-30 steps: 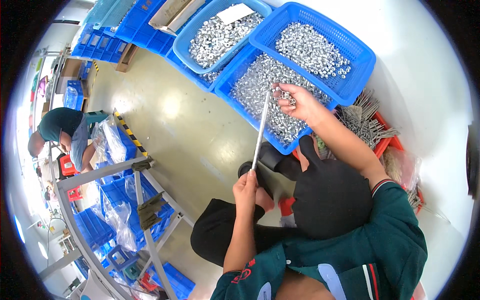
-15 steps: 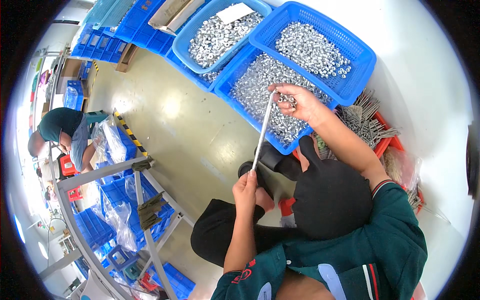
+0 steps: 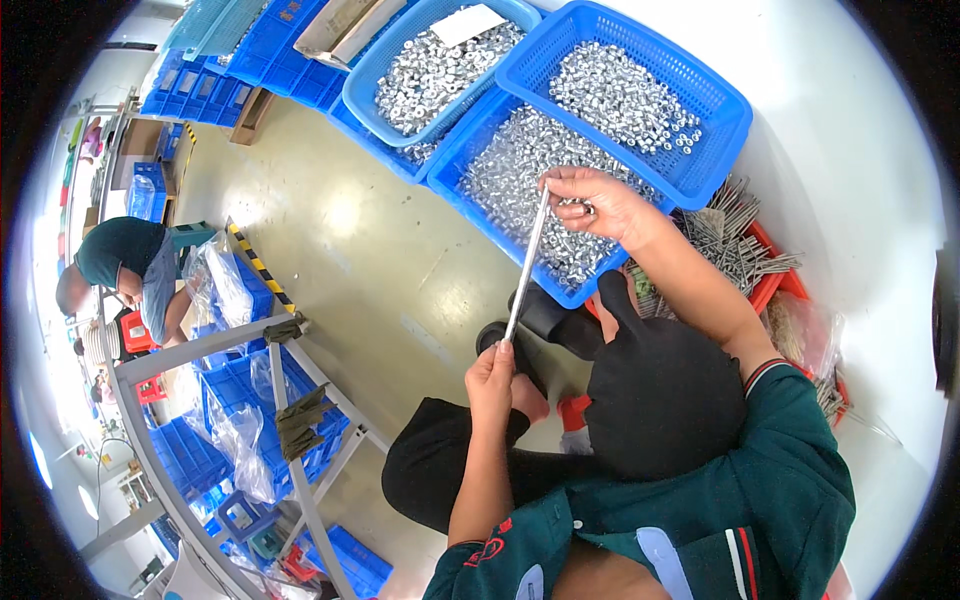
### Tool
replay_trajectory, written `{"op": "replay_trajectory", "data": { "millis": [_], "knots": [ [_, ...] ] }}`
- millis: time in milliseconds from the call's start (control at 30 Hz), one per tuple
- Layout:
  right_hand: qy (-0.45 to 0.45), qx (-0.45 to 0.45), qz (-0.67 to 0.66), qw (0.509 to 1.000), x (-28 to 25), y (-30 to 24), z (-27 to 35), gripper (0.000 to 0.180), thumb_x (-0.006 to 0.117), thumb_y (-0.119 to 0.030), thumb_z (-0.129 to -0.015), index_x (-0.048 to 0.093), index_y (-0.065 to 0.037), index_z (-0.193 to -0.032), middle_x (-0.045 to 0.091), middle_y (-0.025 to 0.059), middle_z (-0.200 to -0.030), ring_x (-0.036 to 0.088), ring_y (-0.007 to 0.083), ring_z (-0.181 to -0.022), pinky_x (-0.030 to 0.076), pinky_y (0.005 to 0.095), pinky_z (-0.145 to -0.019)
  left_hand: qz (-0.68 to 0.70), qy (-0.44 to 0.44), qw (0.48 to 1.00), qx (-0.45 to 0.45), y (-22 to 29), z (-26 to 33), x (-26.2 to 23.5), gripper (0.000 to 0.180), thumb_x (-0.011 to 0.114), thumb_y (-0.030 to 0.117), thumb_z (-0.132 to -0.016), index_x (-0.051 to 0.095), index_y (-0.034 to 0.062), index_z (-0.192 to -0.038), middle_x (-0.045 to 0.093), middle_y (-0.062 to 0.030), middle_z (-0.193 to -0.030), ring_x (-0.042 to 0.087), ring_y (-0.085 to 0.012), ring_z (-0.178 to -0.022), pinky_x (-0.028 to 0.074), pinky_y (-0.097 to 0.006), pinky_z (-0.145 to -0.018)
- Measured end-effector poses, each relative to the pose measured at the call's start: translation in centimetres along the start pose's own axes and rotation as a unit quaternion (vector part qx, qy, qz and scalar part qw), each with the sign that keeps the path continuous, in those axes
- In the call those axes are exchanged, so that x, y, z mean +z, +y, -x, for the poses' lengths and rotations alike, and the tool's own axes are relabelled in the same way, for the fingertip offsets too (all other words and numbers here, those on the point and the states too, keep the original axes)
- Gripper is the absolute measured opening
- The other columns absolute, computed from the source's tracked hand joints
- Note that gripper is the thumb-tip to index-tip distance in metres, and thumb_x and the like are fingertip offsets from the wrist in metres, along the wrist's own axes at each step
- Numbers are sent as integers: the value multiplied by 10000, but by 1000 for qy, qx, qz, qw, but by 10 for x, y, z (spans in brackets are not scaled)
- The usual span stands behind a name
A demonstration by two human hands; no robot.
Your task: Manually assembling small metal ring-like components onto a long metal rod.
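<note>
The left hand (image 3: 490, 380) pinches the near end of a slim silver rod (image 3: 528, 265) between thumb and fingertips, on the near side of the deep blue bin (image 3: 480, 215). The rod slants up and away, crossing over the bin's near left edge, so that its far end lies above the bin's contents. There the right hand (image 3: 605, 208) has thumb and forefinger pinched at the rod's tip; its other fingers curl in, and a small metal piece shows beside them. How many more pieces the palm holds, I cannot tell.

The bin is heaped with short silver metal pieces (image 3: 510, 160). Resting over the bin's far right part is a blue basket (image 3: 725, 120) with slotted walls, holding more pieces of the same kind. To the left of the bin, just beside it, sits a light blue tub (image 3: 365, 100) of shiny metal rings, with a white card (image 3: 467, 25) lying on them. To the right of the bin, a red crate (image 3: 765, 292) holds a tangle of thin metal rods (image 3: 725, 245). Well to the left of the bin, past the bare floor (image 3: 400, 250), a co-worker (image 3: 125, 250) bends forward near a metal frame (image 3: 190, 350) and blue crates (image 3: 185, 455).
</note>
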State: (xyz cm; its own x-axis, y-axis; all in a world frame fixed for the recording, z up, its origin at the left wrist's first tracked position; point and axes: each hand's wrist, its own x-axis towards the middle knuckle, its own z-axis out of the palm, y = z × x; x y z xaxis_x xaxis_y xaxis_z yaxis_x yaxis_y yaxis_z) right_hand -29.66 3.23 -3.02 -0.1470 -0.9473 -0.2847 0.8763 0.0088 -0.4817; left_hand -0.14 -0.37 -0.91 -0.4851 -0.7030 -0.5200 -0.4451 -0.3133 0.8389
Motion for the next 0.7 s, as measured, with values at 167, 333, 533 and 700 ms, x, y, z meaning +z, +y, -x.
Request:
{"op": "replay_trajectory", "data": {
  "millis": [167, 333, 533, 700],
  "knots": [
    [47, -41, 255, 965, 13, -13, 2, 138, 614, -145, -793, 569, -37, -865, 480, -23, -617, 346, 16, -442, 201, 164, -361, -23, 38, 999, 23, -4, 0, 2, 362, 527, 293, -872, 504, 25, -629, 398, 50, -575, 326, -40, -530, 253, -202, -465],
    [31, 10, 193, 981, 26, 3, 2, 153, 606, -173, -801, 569, -40, -868, 458, -31, -605, 320, 19, -429, 174, 169, -363, -2, 47, 999, 8, 2, 0, 1, 384, 534, 272, -870, 452, 36, -580, 363, 56, -566, 303, -39, -536, 240, -207, -459],
    [98, 25, 22, 995, 4, 0, 1, 232, 488, -131, -839, 543, 32, -995, 526, 83, -791, 392, 71, -508, 283, 159, -364, 2, 48, 999, 10, -1, -2, -2, 363, 514, 317, -873, 488, 63, -615, 400, 44, -519, 318, -35, -437, 223, -198, -393],
    [54, 18, -61, 996, -4, 3, 0, 208, 482, -75, -803, 517, -5, -996, 536, 101, -783, 378, 78, -483, 279, 169, -362, 13, 38, 999, 16, 3, -1, 0, 355, 516, 312, -873, 497, 65, -619, 403, 48, -526, 318, -32, -446, 223, -196, -398]
  ]
}}
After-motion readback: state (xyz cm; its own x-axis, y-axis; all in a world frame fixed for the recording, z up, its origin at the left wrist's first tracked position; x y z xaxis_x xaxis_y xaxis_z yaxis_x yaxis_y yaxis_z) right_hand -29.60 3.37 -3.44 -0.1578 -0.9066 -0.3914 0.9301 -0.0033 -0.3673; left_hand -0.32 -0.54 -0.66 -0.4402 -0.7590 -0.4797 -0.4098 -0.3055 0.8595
